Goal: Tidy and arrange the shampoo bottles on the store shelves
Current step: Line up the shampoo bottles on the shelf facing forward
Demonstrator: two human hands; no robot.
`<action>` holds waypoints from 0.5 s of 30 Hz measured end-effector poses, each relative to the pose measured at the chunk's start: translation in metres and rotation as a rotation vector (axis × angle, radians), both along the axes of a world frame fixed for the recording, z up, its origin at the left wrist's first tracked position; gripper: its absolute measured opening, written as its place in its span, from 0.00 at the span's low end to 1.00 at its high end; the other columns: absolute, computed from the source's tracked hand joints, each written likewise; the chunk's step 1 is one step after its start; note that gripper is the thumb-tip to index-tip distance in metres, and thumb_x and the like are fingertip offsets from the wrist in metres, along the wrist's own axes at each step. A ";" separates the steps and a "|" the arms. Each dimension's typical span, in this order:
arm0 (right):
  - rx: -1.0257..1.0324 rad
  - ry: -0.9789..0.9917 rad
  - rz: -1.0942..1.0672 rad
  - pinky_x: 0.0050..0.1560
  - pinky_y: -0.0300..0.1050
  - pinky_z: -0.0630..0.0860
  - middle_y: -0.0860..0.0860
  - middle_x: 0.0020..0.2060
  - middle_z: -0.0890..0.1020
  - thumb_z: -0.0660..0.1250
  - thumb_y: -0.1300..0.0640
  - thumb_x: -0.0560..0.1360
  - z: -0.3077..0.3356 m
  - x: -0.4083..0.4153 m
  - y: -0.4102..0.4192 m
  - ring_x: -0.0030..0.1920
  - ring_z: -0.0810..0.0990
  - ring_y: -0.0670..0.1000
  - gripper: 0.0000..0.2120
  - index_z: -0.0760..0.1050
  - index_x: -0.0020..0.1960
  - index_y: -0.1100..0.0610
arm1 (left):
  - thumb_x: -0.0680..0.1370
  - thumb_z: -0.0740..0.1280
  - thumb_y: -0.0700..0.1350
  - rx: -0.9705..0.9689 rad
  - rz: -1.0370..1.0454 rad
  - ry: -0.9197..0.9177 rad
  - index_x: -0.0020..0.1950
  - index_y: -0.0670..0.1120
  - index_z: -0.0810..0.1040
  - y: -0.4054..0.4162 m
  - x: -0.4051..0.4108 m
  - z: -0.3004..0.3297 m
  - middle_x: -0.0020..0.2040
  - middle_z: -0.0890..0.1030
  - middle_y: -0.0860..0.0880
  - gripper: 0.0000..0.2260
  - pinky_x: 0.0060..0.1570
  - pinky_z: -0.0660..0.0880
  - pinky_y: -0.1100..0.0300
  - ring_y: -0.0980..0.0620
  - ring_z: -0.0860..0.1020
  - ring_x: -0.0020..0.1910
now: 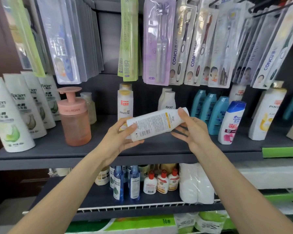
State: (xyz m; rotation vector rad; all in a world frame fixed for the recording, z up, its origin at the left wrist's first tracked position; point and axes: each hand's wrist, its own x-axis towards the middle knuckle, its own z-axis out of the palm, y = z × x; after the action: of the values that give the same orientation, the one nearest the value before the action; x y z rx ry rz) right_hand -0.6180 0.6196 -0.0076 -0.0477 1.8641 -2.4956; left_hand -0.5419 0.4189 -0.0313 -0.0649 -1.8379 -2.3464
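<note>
Bottle [156, 124], white, lies tilted sideways above the shelf [57, 149], back label showing. Left hand [120, 135] grips its base; right hand [191, 130] pinches its cap end, lower fingers spread. Best turned upright, label forward, beside the matching bottles [167, 101].

Bare shelf [159, 146] gap between pink dispenser [74, 119], teal bottles [215, 114].

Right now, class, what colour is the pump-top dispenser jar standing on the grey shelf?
Pink: the translucent pump-top dispenser jar, seen in the head view.
</note>
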 end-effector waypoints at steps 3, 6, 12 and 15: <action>0.034 -0.029 -0.020 0.47 0.53 0.81 0.55 0.43 0.84 0.72 0.48 0.71 0.000 0.000 0.000 0.44 0.85 0.52 0.14 0.72 0.43 0.58 | 0.78 0.63 0.45 -0.076 0.021 -0.013 0.61 0.48 0.74 -0.002 0.000 0.001 0.53 0.83 0.44 0.12 0.45 0.81 0.56 0.43 0.83 0.48; 0.027 -0.044 -0.011 0.45 0.53 0.81 0.55 0.43 0.84 0.72 0.49 0.71 0.001 -0.001 0.001 0.44 0.84 0.52 0.15 0.72 0.44 0.58 | 0.78 0.63 0.47 -0.164 0.043 -0.015 0.62 0.49 0.74 -0.004 -0.002 0.003 0.51 0.83 0.44 0.13 0.45 0.81 0.57 0.44 0.83 0.45; -0.041 -0.033 0.051 0.48 0.50 0.81 0.58 0.46 0.84 0.70 0.54 0.73 0.003 -0.003 0.003 0.47 0.84 0.54 0.10 0.73 0.45 0.60 | 0.77 0.65 0.43 -0.169 0.044 0.027 0.60 0.48 0.74 -0.004 -0.006 0.000 0.53 0.83 0.46 0.11 0.49 0.80 0.55 0.48 0.82 0.50; -0.093 -0.037 0.085 0.49 0.48 0.80 0.61 0.50 0.82 0.67 0.59 0.76 0.002 -0.005 0.004 0.47 0.83 0.54 0.08 0.75 0.49 0.64 | 0.76 0.67 0.41 -0.242 0.090 0.085 0.57 0.49 0.75 -0.003 -0.008 -0.003 0.54 0.82 0.46 0.10 0.51 0.80 0.55 0.49 0.80 0.54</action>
State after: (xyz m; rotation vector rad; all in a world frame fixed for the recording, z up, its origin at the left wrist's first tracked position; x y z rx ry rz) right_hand -0.6235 0.6238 -0.0054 -0.0802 1.6950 -2.5063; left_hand -0.5497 0.4161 -0.0339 -0.1063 -2.0277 -2.0213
